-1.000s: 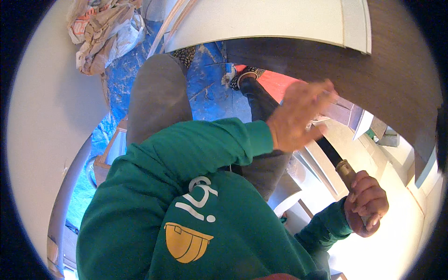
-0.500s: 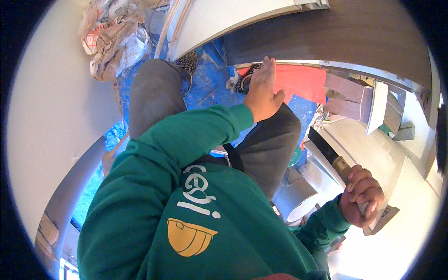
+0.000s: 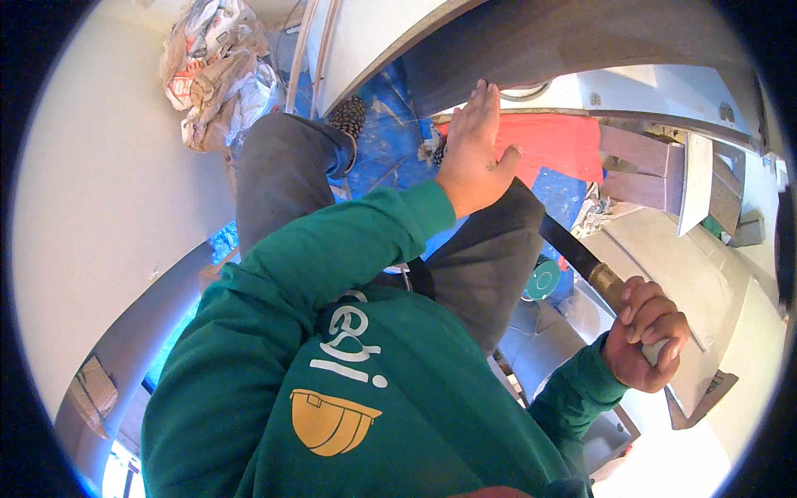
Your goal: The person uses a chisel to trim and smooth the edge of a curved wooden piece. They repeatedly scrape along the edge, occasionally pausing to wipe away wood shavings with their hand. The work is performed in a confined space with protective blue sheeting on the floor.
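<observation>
Fingers of the left hand (image 3: 475, 166) are extended almost straight and lie close together, the thumb spread wide, with nothing held; in view their tips overlap the lower left part of the dark wood-grain panel (image 3: 531, 41), though contact cannot be confirmed. Fingers of the right hand (image 3: 643, 336) are curled tightly around the handle of a dark-bladed hand tool (image 3: 598, 272), situated below the right half of the panel and apart from it, its blade angled up and leftward. Whether the blade edge is toothed or plain cannot be told. The principal hazard, by judgement, is injury: the blade tip appears beside the right trouser leg (image 3: 490, 241), below the panel, and a leftward swing or a slackened grip could bring it against the knee or the free hand. A second hazard is tipping of the panel, should it be knocked while poorly supported; its support is not visible. Red sheeting (image 3: 552, 148) shows just below the panel, and a green disc (image 3: 542, 280) farther below.
</observation>
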{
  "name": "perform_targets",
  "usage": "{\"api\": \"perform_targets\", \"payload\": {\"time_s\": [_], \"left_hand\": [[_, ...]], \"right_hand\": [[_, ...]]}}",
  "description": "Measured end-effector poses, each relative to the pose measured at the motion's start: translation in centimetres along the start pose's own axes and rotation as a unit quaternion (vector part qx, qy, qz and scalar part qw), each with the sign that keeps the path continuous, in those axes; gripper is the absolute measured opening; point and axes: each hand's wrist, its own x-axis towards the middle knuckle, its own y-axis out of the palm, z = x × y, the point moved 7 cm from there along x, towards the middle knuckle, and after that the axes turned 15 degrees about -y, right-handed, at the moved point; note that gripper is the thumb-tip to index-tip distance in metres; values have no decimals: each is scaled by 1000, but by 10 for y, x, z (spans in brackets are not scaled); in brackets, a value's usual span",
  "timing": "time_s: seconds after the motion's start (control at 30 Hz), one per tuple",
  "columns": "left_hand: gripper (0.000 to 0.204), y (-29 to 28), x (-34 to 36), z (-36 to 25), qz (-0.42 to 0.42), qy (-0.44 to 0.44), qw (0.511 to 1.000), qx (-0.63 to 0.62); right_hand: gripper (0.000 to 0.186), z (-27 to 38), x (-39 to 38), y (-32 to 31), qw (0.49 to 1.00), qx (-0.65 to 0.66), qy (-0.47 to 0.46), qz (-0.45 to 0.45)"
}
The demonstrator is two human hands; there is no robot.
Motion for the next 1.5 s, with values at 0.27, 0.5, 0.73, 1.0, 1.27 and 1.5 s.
{"api": "perform_targets", "payload": {"time_s": [0.27,0.5,0.73,1.0,1.27,1.5], "left_hand": [[80,-3,-1,-16,-22,28,999,-8],[74,-2,5,9,-15,-20,999,-38],[72,13,7,46,27,-79,993,-88],[73,9,5,30,36,-79,985,-151],[61,6,7,53,-1,-152,976,-155],[26,38,-66,101,211,-318,911,-159]], "right_hand": [[33,-4,-19,-16,999,26,4,-28],[34,-5,-29,-24,998,46,4,-50],[34,-10,-37,-31,995,61,10,-77],[47,-8,-34,-27,992,-66,20,-103],[55,-10,-15,5,999,30,-21,24],[36,-16,31,64,989,57,-51,125]]}}
